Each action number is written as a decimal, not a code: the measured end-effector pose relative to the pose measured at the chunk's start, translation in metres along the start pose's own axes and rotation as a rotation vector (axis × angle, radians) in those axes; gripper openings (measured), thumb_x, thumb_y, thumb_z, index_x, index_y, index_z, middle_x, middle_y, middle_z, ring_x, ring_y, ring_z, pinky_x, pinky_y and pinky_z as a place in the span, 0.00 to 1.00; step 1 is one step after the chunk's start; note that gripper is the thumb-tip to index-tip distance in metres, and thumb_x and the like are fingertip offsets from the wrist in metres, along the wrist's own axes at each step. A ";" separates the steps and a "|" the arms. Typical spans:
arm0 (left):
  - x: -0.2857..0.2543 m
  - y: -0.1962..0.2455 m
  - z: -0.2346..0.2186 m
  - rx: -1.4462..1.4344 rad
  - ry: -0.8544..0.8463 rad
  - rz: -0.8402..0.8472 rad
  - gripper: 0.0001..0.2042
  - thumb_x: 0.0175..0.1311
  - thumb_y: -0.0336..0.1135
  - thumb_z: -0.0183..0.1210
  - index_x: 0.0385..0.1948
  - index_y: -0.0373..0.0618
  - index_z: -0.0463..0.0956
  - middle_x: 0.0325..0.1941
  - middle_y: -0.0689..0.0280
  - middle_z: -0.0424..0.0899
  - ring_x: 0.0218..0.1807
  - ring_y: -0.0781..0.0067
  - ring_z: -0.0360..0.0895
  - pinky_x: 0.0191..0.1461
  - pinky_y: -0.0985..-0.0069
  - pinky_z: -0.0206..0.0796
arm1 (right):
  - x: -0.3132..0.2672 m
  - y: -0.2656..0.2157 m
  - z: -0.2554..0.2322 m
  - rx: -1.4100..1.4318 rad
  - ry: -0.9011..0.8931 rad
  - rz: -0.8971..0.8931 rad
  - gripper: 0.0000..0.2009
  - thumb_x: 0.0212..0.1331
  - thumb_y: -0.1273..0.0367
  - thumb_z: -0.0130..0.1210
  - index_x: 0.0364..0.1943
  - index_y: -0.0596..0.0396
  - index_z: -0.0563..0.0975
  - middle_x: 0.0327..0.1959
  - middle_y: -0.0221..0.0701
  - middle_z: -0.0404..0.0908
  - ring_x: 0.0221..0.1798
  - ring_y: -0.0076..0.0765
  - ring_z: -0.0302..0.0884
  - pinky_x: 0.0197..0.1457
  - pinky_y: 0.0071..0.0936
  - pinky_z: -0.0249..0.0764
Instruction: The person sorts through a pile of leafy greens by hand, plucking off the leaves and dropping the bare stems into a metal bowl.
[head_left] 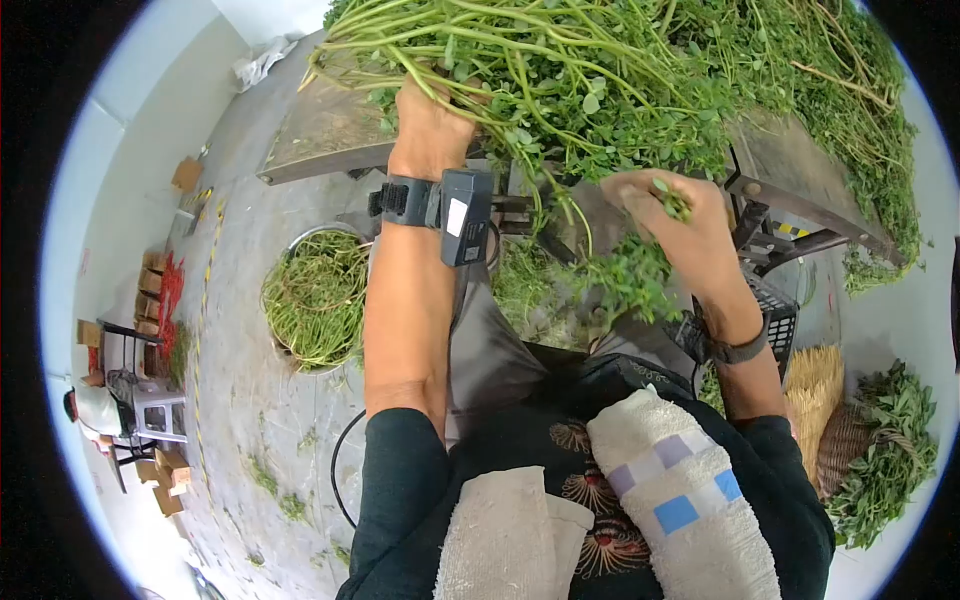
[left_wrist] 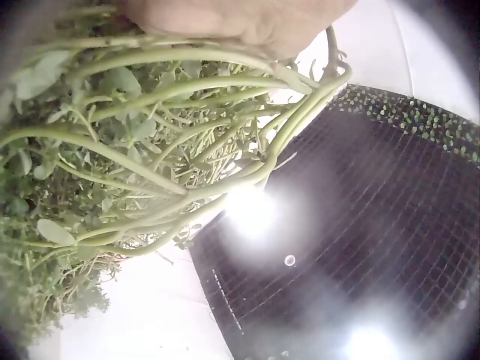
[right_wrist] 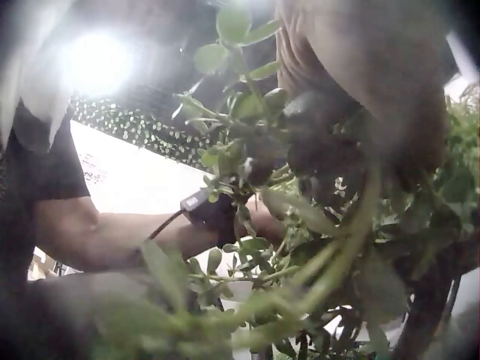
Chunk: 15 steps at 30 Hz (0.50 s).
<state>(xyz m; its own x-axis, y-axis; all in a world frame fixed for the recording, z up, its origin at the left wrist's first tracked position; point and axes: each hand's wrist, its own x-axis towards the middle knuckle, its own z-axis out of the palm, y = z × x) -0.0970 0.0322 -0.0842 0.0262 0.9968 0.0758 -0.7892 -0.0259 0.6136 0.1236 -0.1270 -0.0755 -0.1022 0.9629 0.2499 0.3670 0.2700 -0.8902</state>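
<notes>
In the head view, my left hand (head_left: 435, 122) grips thick green stems of purslane (head_left: 600, 85) at the edge of the wooden table, its fingers partly hidden under them. The left wrist view has these stems (left_wrist: 225, 184) bending just below the hand. My right hand (head_left: 685, 218) is curled at the table's front, with small leaves poking out of its fist. More leafy purslane sprigs (head_left: 630, 280) hang beneath it, over the lap. Rounded leaves (right_wrist: 247, 105) and blurred stems crowd around the right hand in the right wrist view.
The wooden table (head_left: 320, 130) carries a large heap of greens. On the floor at left stands a round tub (head_left: 315, 300) full of stems. A black plastic crate (head_left: 770, 310), a straw bundle (head_left: 812, 390) and a basket of leafy greens (head_left: 885, 450) are at right.
</notes>
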 end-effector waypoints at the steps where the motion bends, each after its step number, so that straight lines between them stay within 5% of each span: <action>1: -0.001 -0.001 -0.005 0.006 -0.093 -0.009 0.11 0.70 0.38 0.38 0.41 0.43 0.68 0.41 0.60 0.72 0.39 0.65 0.71 0.39 0.71 0.70 | 0.008 0.007 0.005 0.003 -0.003 0.005 0.10 0.55 0.68 0.55 0.36 0.60 0.80 0.32 0.34 0.83 0.37 0.25 0.79 0.44 0.23 0.71; 4: 0.006 -0.004 -0.013 0.036 -0.069 -0.004 0.13 0.71 0.39 0.36 0.43 0.42 0.66 0.42 0.59 0.72 0.38 0.65 0.71 0.39 0.71 0.70 | 0.020 0.030 0.029 -0.084 -0.009 -0.170 0.12 0.54 0.66 0.57 0.36 0.61 0.79 0.30 0.37 0.82 0.33 0.25 0.78 0.40 0.24 0.71; 5: -0.003 -0.004 -0.021 0.830 -0.225 0.268 0.14 0.71 0.39 0.33 0.44 0.41 0.65 0.43 0.59 0.72 0.38 0.66 0.71 0.39 0.71 0.70 | 0.025 0.039 0.036 -0.200 -0.052 -0.087 0.13 0.52 0.65 0.57 0.36 0.62 0.79 0.28 0.38 0.82 0.29 0.25 0.76 0.37 0.25 0.71; 6: -0.011 0.000 0.007 0.158 0.069 0.001 0.13 0.71 0.39 0.34 0.43 0.43 0.65 0.41 0.60 0.72 0.36 0.66 0.71 0.36 0.71 0.70 | 0.032 0.047 0.043 -0.318 -0.092 -0.015 0.14 0.51 0.64 0.58 0.36 0.62 0.79 0.27 0.39 0.81 0.26 0.25 0.74 0.34 0.26 0.70; 8: -0.005 0.001 0.010 0.026 0.145 -0.006 0.13 0.70 0.44 0.34 0.36 0.46 0.62 0.31 0.64 0.66 0.25 0.69 0.64 0.28 0.69 0.62 | 0.037 0.057 0.051 -0.232 -0.065 -0.114 0.15 0.49 0.62 0.60 0.34 0.62 0.79 0.23 0.36 0.79 0.23 0.24 0.68 0.32 0.27 0.67; 11: -0.005 0.003 0.008 -0.019 0.177 -0.051 0.13 0.70 0.43 0.35 0.33 0.46 0.63 0.27 0.66 0.64 0.23 0.70 0.62 0.26 0.71 0.58 | 0.030 0.033 0.049 0.274 -0.210 0.325 0.12 0.49 0.64 0.62 0.32 0.59 0.78 0.27 0.25 0.76 0.29 0.20 0.67 0.36 0.23 0.66; 15: -0.007 0.007 0.009 -0.039 0.167 -0.075 0.13 0.69 0.43 0.35 0.31 0.46 0.63 0.24 0.67 0.63 0.22 0.72 0.59 0.25 0.72 0.56 | 0.027 0.051 0.048 0.435 -0.220 0.255 0.12 0.48 0.67 0.63 0.34 0.58 0.78 0.32 0.24 0.77 0.32 0.19 0.68 0.37 0.20 0.66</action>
<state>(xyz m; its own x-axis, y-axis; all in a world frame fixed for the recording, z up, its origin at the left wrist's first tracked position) -0.0974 0.0245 -0.0730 -0.0138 0.9946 -0.1029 -0.8123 0.0488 0.5812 0.0947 -0.0871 -0.1324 -0.2679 0.9627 -0.0381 -0.0058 -0.0412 -0.9991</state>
